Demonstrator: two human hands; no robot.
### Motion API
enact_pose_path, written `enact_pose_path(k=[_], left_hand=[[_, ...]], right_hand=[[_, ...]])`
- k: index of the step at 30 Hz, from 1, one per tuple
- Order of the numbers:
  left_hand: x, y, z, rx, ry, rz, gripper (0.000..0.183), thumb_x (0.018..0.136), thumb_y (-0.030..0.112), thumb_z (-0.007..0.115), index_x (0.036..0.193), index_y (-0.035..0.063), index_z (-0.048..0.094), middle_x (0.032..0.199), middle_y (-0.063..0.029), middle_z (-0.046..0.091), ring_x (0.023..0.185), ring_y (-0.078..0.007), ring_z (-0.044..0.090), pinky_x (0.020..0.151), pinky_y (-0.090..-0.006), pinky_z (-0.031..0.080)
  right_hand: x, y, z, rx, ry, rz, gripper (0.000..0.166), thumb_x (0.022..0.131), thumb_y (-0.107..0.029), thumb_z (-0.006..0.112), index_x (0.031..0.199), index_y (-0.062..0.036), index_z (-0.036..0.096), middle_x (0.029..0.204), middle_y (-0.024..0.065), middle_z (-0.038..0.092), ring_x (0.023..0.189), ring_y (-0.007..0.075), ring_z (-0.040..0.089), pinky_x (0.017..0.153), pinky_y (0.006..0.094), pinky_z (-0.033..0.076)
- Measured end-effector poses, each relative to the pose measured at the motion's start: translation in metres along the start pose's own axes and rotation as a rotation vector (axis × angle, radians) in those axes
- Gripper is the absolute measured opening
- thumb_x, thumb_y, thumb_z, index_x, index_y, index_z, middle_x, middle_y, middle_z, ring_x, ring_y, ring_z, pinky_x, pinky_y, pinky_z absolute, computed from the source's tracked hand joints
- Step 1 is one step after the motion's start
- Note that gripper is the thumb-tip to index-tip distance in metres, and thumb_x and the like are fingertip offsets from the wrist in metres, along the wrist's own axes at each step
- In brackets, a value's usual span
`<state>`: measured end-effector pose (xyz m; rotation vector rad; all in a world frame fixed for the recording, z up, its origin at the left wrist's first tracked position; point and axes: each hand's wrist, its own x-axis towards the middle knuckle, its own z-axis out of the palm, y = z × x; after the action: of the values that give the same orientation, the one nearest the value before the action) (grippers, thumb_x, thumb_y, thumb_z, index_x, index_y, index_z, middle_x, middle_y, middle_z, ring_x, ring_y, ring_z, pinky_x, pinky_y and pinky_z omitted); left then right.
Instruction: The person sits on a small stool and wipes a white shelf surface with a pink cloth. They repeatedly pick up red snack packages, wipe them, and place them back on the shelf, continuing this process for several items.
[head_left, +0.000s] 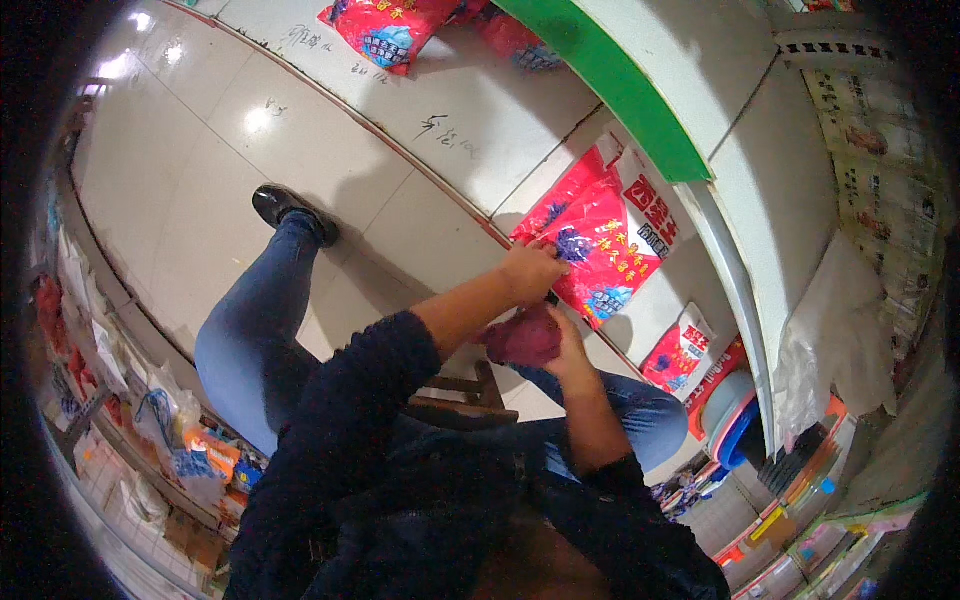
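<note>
My left hand (534, 271) reaches to the near edge of the red and white detergent bags (607, 247) lying on the low shelf; its fingers lie over that edge, and whether they grip it I cannot tell. Just below, my right hand (571, 352) is closed around a bunched dark red cloth (523, 337). A small dark piece shows between the two hands, too small to name. To the right on the same shelf lies a smaller red and white bag (679, 351).
More red bags (390, 34) lie farther along the low shelf (480, 112). A green-edged shelf board (637, 90) overhangs them. Stacked plastic basins (735, 420) stand at the right. Part of a wooden stool (469, 397) shows between my legs. Packed shelves line the left side.
</note>
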<state>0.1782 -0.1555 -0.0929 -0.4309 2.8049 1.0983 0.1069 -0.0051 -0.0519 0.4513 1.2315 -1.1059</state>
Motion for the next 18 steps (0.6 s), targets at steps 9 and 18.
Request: enact_pose_path(k=[9, 18], left_hand=[[-0.018, -0.054, 0.023, -0.166, 0.609, -0.313, 0.035, 0.068, 0.010, 0.063, 0.103, 0.0106, 0.058, 0.096, -0.0136, 0.058, 0.092, -0.0334, 0.053, 0.078, -0.0437, 0.043], [-0.048, -0.091, -0.001, -0.222, 0.757, -0.593, 0.029, 0.068, 0.003, 0.059, 0.097, 0.0076, 0.060, 0.097, -0.0144, 0.055, 0.095, -0.0334, 0.050, 0.080, -0.0413, 0.042]], right_hand=[[0.010, -0.133, 0.080, -1.172, 0.258, -0.988, 0.036, 0.089, -0.023, 0.052, 0.116, 0.0010, 0.050, 0.109, 0.0131, 0.058, 0.100, 0.0205, 0.053, 0.088, 0.0320, 0.040], [0.205, -0.261, 0.088, -1.591, 0.606, -1.563, 0.040, 0.088, -0.027, 0.048, 0.117, 0.0016, 0.052, 0.113, 0.0224, 0.057, 0.103, 0.0376, 0.054, 0.089, 0.0405, 0.042]])
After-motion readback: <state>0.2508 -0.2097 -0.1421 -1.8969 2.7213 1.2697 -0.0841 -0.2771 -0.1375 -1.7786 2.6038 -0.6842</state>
